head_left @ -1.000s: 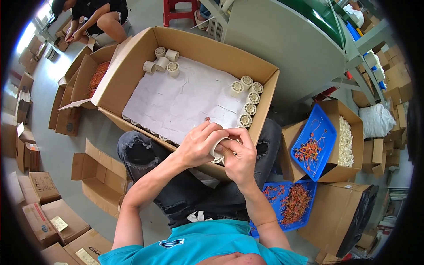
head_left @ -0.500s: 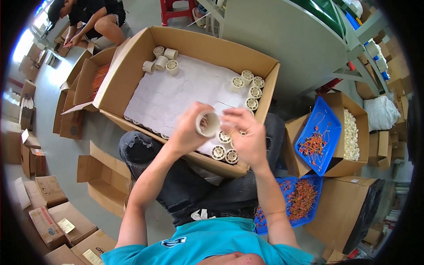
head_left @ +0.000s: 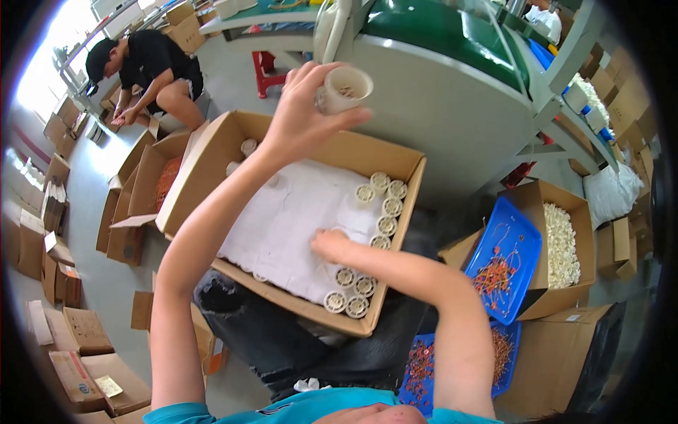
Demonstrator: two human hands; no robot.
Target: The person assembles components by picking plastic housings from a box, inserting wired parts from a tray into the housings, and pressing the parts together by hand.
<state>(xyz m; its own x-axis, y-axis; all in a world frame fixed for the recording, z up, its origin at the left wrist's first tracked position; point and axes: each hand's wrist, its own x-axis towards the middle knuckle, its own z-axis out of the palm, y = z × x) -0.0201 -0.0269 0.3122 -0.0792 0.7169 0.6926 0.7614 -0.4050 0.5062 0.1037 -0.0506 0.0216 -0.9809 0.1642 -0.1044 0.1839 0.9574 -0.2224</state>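
Observation:
My left hand [head_left: 300,116] is raised over the far edge of the large cardboard box [head_left: 412,205]. Its fingers curve round a hollow white plastic cylinder [head_left: 346,83], whose mouth faces me and shows small things inside. Lower down, inside the box, my right hand [head_left: 330,244] touches or hovers just over the white sheet [head_left: 282,212]; its fingers are drawn together, and what they hold, if anything, is hidden. Along the box's right side stand several white plastic cylinders with slotted tops [head_left: 392,207]. A few more cylinders [head_left: 248,147] at the far left corner are partly behind my left arm.
To the right, a blue tray [head_left: 519,265] with red-and-orange wired pieces leans on a box of small white parts [head_left: 561,244]. A second blue tray [head_left: 510,374] lies below. A grey machine [head_left: 452,113] borders the box's far side. At far left a person [head_left: 152,78] crouches.
My left hand has carried the white cylinder up and away from me. The right hand has left it and moved down onto the sheet area. The whole view has tilted upward.

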